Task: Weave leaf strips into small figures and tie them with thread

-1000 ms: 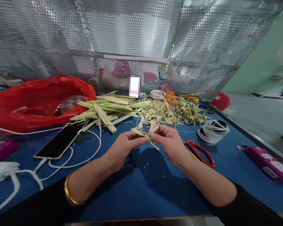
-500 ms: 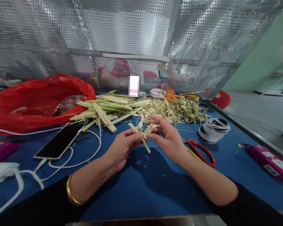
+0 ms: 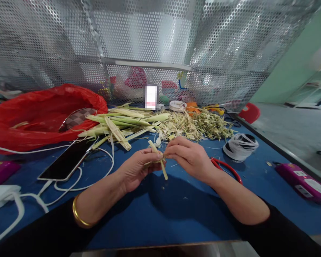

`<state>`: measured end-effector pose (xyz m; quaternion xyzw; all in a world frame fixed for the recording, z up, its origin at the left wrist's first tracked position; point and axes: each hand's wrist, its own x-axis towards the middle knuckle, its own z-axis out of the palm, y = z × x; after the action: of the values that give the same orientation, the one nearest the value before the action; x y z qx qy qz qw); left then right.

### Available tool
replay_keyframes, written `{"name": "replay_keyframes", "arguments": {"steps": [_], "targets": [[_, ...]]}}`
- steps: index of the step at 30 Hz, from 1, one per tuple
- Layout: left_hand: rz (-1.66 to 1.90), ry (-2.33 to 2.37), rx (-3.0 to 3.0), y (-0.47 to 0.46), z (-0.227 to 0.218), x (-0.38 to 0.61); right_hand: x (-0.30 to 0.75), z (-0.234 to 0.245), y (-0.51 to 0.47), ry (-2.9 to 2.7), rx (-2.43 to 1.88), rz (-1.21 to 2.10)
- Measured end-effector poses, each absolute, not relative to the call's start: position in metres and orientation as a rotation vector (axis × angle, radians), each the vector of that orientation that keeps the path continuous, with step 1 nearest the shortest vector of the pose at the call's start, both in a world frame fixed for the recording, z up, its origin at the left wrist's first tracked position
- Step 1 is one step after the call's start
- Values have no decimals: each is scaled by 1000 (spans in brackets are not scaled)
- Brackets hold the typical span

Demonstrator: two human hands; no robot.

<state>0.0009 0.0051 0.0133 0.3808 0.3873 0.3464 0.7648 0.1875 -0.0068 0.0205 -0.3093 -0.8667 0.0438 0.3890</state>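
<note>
My left hand (image 3: 139,166) pinches pale corn husk strips (image 3: 156,149) between thumb and fingers above the blue table. One strip stands out above and below the pinch at a slant. Beside it, the fingertips of my right hand (image 3: 191,157) close on the husk right at the left fingertips; the piece between them is mostly hidden. Past my hands lies a pile of longer husks (image 3: 123,123), with a heap of shredded dry husk (image 3: 179,125) to its right. Red-handled scissors or pliers (image 3: 230,169) lie partly behind my right forearm.
On the left are a red plastic bag (image 3: 42,114), a phone (image 3: 66,160) and white cables (image 3: 77,187). To the right sit a roll of white ribbon (image 3: 240,147) and a purple power strip (image 3: 302,182). A perforated metal panel (image 3: 149,43) rises behind the table.
My right fingers have gone from spread around the upper strip to pressed together at the crossing. The strip that pointed up and right no longer shows. The view has shifted slightly.
</note>
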Motion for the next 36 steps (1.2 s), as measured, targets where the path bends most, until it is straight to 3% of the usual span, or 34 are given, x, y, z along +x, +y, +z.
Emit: {"name": "replay_keyframes", "arguments": {"steps": [10,15,20,25,27,29,36], "targets": [[867,887,1058,3,11,2,178,25,-16,-2073,-1105,382],[915,929,1226,3,8,2,175,25,-17,-1863,-1377,847],[891,931,1129,2,6,1,174,22,-15,-1823,-1331,742],[904,910,1192,0,9,4,174,23,-15,-1545,-1230,1272],[924,911,1226,1,10,4,173,23,-15,-1478,-1178,1328],[939,922,1191,4,12,3,172,22,-16,-1590,-1147,1152],[825,888,934,8,13,-2,181,21,-16,-2293,-931,-45]]}}
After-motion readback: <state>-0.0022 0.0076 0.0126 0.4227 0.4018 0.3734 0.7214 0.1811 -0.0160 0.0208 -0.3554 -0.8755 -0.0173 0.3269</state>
